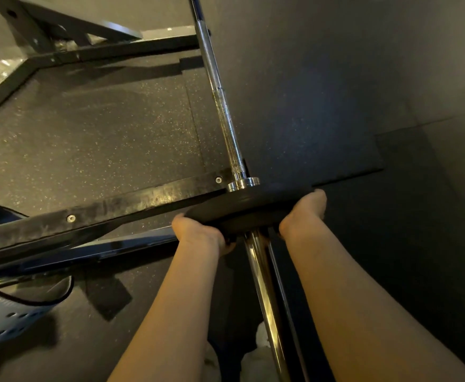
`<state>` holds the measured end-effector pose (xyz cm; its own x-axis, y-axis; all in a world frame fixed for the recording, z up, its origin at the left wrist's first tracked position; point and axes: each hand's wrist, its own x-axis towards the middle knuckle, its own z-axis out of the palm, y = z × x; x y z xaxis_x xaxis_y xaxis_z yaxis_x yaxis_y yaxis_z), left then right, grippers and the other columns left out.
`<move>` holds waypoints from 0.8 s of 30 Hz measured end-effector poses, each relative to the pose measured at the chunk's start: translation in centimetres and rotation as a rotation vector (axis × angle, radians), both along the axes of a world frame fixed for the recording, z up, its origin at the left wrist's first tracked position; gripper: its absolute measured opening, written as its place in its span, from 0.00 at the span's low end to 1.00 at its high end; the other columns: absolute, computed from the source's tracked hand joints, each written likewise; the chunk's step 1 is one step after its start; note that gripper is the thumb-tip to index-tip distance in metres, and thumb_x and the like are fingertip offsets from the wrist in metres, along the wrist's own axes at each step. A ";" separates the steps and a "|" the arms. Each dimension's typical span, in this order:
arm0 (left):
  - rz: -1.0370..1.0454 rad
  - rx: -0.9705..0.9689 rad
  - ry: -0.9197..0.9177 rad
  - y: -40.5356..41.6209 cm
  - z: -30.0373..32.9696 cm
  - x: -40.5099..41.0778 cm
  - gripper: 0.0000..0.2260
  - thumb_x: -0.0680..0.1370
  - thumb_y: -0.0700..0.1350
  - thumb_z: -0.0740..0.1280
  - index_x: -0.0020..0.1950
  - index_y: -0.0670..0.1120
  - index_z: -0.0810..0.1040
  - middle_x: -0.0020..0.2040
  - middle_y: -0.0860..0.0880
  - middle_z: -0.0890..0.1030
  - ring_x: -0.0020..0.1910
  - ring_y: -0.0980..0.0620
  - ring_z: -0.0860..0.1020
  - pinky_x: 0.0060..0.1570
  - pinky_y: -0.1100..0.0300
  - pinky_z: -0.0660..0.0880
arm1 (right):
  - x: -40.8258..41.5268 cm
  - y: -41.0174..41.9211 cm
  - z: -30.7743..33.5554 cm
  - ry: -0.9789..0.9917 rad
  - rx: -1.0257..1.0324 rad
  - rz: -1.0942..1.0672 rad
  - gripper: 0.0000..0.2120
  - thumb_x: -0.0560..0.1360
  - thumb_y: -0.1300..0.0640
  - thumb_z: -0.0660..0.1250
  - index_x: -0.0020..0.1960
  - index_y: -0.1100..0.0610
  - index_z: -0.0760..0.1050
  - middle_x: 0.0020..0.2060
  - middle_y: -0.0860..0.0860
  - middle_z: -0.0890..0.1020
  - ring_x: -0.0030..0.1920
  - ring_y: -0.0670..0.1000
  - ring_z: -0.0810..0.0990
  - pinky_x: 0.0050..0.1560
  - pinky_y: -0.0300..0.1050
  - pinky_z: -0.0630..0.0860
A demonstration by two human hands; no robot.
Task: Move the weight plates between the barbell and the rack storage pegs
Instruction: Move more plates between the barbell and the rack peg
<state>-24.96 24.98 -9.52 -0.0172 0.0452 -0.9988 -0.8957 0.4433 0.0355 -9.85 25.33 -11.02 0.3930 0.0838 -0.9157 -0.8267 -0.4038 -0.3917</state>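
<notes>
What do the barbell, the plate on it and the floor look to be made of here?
Barbell: polished, chrome-like metal; the sleeve shows bright mirror streaks, and the thinner shaft a rougher knurled band.
Weight plate: matte black, probably rubber-coated, though painted iron cannot be ruled out; it gives only a dull sheen. Both hands, left and right, grip its rim.
Floor: dark speckled matting, apparently rubber, laid in tiles with visible seams.

A weight plate (249, 206) is seated on the barbell (220, 97) at frame centre, flanked by the left hand (198, 232) and right hand (304, 216); a rack beam (101, 213) is crossed at its left.
</notes>
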 end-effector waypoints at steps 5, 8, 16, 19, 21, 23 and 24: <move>-0.064 0.234 0.115 -3.5 0.4 0.9 0.23 0.77 0.60 0.62 0.67 0.50 0.69 0.57 0.42 0.76 0.52 0.40 0.75 0.51 0.42 0.75 | 0.9 -0.8 -0.6 0.052 0.024 0.092 0.30 0.72 0.40 0.61 0.72 0.46 0.60 0.59 0.58 0.74 0.53 0.63 0.76 0.56 0.65 0.72; -0.181 0.291 0.276 -6.7 -0.1 1.4 0.23 0.77 0.59 0.63 0.69 0.51 0.69 0.57 0.44 0.77 0.55 0.44 0.77 0.60 0.47 0.73 | 1.7 -2.2 -0.7 0.113 0.058 0.244 0.31 0.74 0.38 0.60 0.72 0.46 0.58 0.59 0.59 0.73 0.53 0.63 0.76 0.54 0.62 0.75; -1.036 0.489 0.980 -15.5 0.8 11.5 0.34 0.76 0.49 0.69 0.76 0.57 0.55 0.75 0.51 0.61 0.73 0.49 0.61 0.71 0.47 0.63 | 10.9 -7.4 1.9 0.264 0.136 0.737 0.24 0.77 0.48 0.65 0.71 0.54 0.66 0.56 0.58 0.78 0.60 0.58 0.76 0.58 0.55 0.72; -1.668 0.300 1.281 -18.8 1.0 14.6 0.36 0.77 0.54 0.66 0.78 0.57 0.48 0.79 0.51 0.46 0.77 0.47 0.44 0.75 0.47 0.52 | 15.2 -9.2 3.4 0.267 0.118 0.805 0.20 0.79 0.50 0.61 0.69 0.56 0.69 0.53 0.57 0.80 0.54 0.56 0.79 0.54 0.52 0.74; -1.845 0.266 1.245 -19.9 1.9 15.7 0.32 0.78 0.54 0.65 0.77 0.57 0.51 0.79 0.51 0.45 0.77 0.48 0.44 0.74 0.47 0.51 | 17.0 -9.5 4.6 0.242 0.132 0.874 0.18 0.80 0.52 0.60 0.67 0.58 0.70 0.51 0.57 0.81 0.53 0.56 0.79 0.55 0.52 0.74; -1.749 0.329 1.157 -19.9 3.6 16.5 0.26 0.78 0.52 0.65 0.75 0.55 0.61 0.76 0.50 0.58 0.75 0.50 0.58 0.72 0.51 0.61 | 17.8 -9.2 6.1 0.223 0.145 0.941 0.17 0.80 0.53 0.61 0.66 0.58 0.71 0.51 0.56 0.81 0.53 0.56 0.79 0.54 0.51 0.74; -1.686 0.367 1.133 -19.7 4.6 16.8 0.23 0.78 0.51 0.65 0.72 0.53 0.65 0.72 0.50 0.67 0.70 0.53 0.67 0.68 0.54 0.67 | 18.1 -9.1 7.0 0.222 0.155 0.977 0.16 0.80 0.53 0.61 0.65 0.58 0.72 0.50 0.56 0.81 0.52 0.55 0.79 0.53 0.51 0.74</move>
